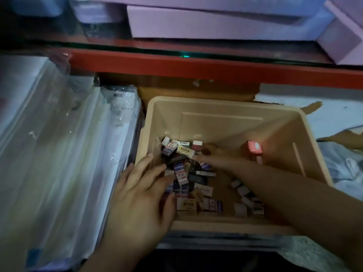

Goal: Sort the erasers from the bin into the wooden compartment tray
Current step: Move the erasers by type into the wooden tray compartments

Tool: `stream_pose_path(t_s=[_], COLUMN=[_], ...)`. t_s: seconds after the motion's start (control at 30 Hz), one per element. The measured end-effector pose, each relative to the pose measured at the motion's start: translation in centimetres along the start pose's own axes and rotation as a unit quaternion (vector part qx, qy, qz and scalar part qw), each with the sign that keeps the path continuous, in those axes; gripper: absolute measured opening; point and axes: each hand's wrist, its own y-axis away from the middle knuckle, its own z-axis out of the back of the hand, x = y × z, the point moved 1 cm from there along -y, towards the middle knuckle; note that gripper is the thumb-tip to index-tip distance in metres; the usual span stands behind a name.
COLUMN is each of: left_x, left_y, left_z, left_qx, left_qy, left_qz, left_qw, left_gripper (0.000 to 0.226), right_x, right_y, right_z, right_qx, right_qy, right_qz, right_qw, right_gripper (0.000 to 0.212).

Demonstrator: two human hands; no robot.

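A beige plastic bin (pixel 222 107) sits in front of me with several small boxed erasers (pixel 186 173) heaped in its left half and a few more erasers (pixel 249 201) at the lower right. My left hand (pixel 141 193) rests over the bin's left wall, fingers spread and touching the pile, with a small grey eraser (pixel 169 172) at its fingertips. My right hand (pixel 214 154) reaches deep into the bin across the pile, fingers down among the erasers; its grip is hidden. No wooden compartment tray is in view.
A pink sharpener-like item (pixel 254 147) lies in the bin at the right. Plastic-wrapped packs (pixel 59 144) are stacked on the left. A red shelf edge (pixel 196 63) runs above, with lilac boxes (pixel 216 22) on it. Pale cloth (pixel 341 161) lies to the right.
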Motion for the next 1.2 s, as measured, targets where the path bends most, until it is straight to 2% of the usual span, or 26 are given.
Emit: stream_pose_path(t_s=[0.03,0.17,0.27,0.37,0.57,0.7,0.8,0.93,1.03,1.2], left_x=[0.0,0.1,0.0,0.0,0.0,-0.2,-0.2,-0.1,0.0,0.0], left_y=[0.0,0.0,0.0,-0.1,0.0,-0.2,-0.2,-0.1,-0.1,-0.1], left_z=[0.0,-0.2,-0.2,-0.2,-0.2,-0.1,-0.1,-0.2,-0.2,-0.2], left_qx=[-0.005,-0.013,-0.017,-0.021,-0.029,-0.035,-0.03,-0.024,-0.03,-0.036], left_qy=[0.002,0.001,0.01,0.017,0.023,0.021,0.017,0.009,0.008,0.004], left_qz=[-0.003,-0.005,-0.005,-0.003,-0.007,-0.011,-0.007,-0.002,-0.005,-0.01], left_qw=[1.0,1.0,1.0,1.0,0.999,0.999,0.999,1.0,1.0,0.999], left_gripper=[0.038,0.037,0.037,0.035,0.034,0.035,0.035,0.035,0.035,0.033], right_x=[0.1,-0.3,-1.0,-0.8,0.4,1.3,1.9,2.4,2.4,2.4], right_y=[-0.2,-1.1,-1.5,-1.3,-1.6,-1.1,-0.8,-0.4,-0.5,-0.9], right_z=[-0.1,-0.7,-2.0,-2.8,-2.7,-3.0,-3.7,-3.5,-3.6,-3.6], right_qx=[0.004,-0.008,-0.054,-0.101,-0.088,-0.07,-0.06,-0.066,-0.091,-0.11], right_qy=[-0.026,-0.018,0.036,0.082,0.105,0.225,0.275,0.299,0.323,0.285], right_qz=[0.004,0.003,0.023,0.056,0.089,0.127,0.154,0.163,0.195,0.242], right_qw=[1.0,1.0,0.998,0.99,0.987,0.963,0.947,0.938,0.922,0.921], right_gripper=[0.055,0.055,0.075,0.073,0.083,0.075,0.075,0.073,0.063,0.046])
